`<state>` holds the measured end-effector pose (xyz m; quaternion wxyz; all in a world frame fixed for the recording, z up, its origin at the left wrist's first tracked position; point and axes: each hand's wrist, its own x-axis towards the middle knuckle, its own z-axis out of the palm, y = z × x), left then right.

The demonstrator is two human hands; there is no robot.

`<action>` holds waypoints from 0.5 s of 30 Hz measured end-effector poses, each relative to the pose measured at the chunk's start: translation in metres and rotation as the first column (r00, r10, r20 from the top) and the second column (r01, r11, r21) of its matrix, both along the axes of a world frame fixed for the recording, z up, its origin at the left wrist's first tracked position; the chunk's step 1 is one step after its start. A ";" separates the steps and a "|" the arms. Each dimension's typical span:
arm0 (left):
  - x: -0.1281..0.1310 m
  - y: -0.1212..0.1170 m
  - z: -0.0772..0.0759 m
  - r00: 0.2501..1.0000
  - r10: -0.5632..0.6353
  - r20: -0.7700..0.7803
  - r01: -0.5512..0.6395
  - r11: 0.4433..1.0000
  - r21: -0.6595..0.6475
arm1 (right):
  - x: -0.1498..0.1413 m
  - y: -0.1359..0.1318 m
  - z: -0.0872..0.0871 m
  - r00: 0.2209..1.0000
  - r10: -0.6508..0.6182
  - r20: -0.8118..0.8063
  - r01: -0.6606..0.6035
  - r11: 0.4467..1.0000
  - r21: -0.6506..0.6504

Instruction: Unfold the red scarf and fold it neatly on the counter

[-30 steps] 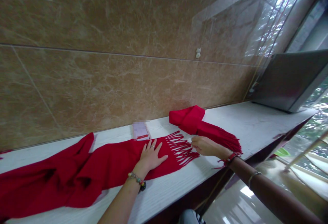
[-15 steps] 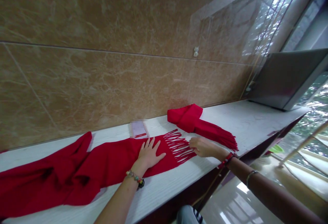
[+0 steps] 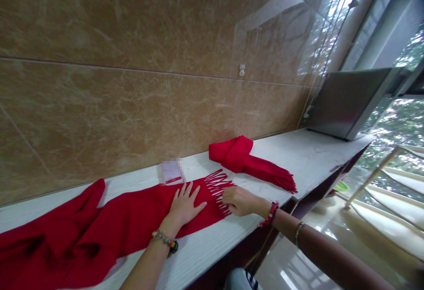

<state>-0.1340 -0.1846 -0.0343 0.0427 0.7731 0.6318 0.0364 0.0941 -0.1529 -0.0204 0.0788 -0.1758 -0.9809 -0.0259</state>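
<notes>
A red scarf (image 3: 139, 217) lies along the counter, smooth near its fringed end and bunched up at the left. My left hand (image 3: 185, 204) presses flat on it just short of the fringe, fingers spread. At the fringe (image 3: 215, 184), my right hand (image 3: 243, 200) is closed, its curled fingertips on the strands; the exact grip is partly hidden by the hand itself. Behind my right hand rests a second red scarf (image 3: 236, 155), folded into a loop with its fringe pointing right.
A small pale packet with a red mark (image 3: 170, 170) lies behind the first scarf, partly blurred. The narrow white counter (image 3: 281, 148) runs along a brown tiled wall (image 3: 132, 104). A large grey box-like object (image 3: 344, 102) stands at its far right end. A railing (image 3: 371, 177) is beyond.
My right hand has moved left from the fringe's tips to over the strands. My left hand stays on the scarf. The whole view has shifted somewhat to the right.
</notes>
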 end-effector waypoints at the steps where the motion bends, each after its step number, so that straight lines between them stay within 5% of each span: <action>1: 0.000 -0.001 0.001 1.000 0.000 -0.002 0.000 1.000 -0.003 | 0.011 0.005 -0.001 0.999 -0.031 0.012 0.030 0.999 0.019; 7: 0.002 -0.001 0.004 1.000 -0.004 -0.013 0.004 1.000 0.004 | 0.064 0.021 0.004 0.978 -0.210 -0.009 0.210 0.974 0.080; 15: 0.003 0.001 0.002 1.000 0.002 -0.018 -0.002 1.000 0.003 | -0.019 0.025 0.004 0.986 -0.089 -0.139 0.094 0.995 0.031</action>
